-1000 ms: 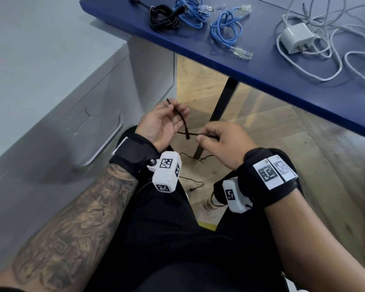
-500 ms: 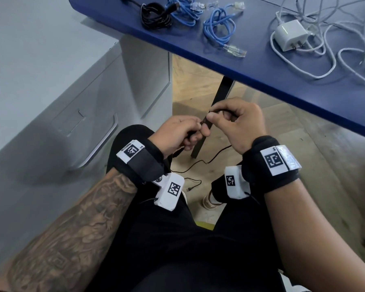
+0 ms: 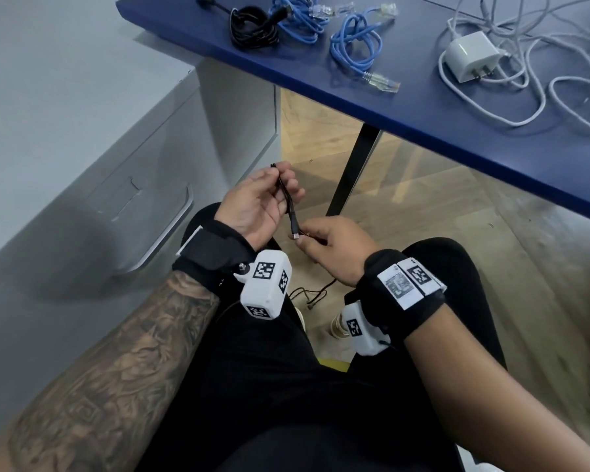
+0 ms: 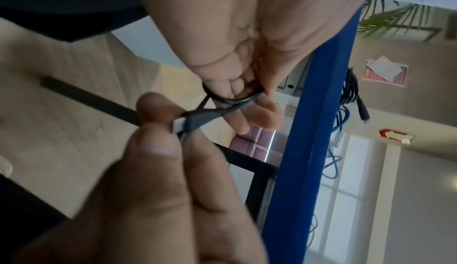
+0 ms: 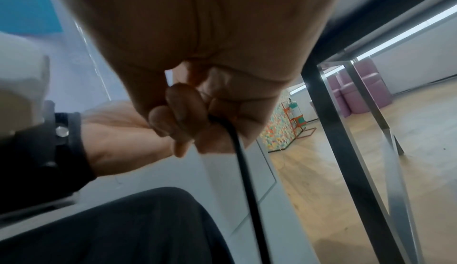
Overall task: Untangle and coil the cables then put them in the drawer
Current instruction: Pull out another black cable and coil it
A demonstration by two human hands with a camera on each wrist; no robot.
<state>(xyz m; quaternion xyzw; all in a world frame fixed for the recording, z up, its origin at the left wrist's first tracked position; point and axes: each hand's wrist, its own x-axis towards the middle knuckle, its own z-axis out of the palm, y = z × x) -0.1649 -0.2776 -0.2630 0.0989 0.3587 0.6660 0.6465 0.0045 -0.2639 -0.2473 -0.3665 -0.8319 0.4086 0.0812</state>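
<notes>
A thin black cable (image 3: 288, 202) is held over my lap, folded into short loops. My left hand (image 3: 263, 199), palm up, pinches the loops between thumb and fingers; the left wrist view shows the loops (image 4: 231, 97) lying across the fingertips. My right hand (image 3: 327, 243) pinches the cable beside its small plug (image 3: 295, 235), just below the left hand. The rest of the black cable (image 5: 243, 162) hangs from the right hand and trails onto the floor (image 3: 307, 294). The grey drawer front (image 3: 123, 212) with its metal handle (image 3: 166, 233) is to my left, closed.
On the blue table (image 3: 440, 124) ahead lie a coiled black cable (image 3: 252, 27), two coiled blue network cables (image 3: 356, 46), a white charger (image 3: 470, 57) and a tangle of white cables (image 3: 542, 73). A black table leg (image 3: 351, 172) stands just behind my hands. Wooden floor lies below.
The hands have parted: the left turned palm up with the folded loops, and the right dropped lower, now pinching the cable beside the plug. The view has shifted slightly.
</notes>
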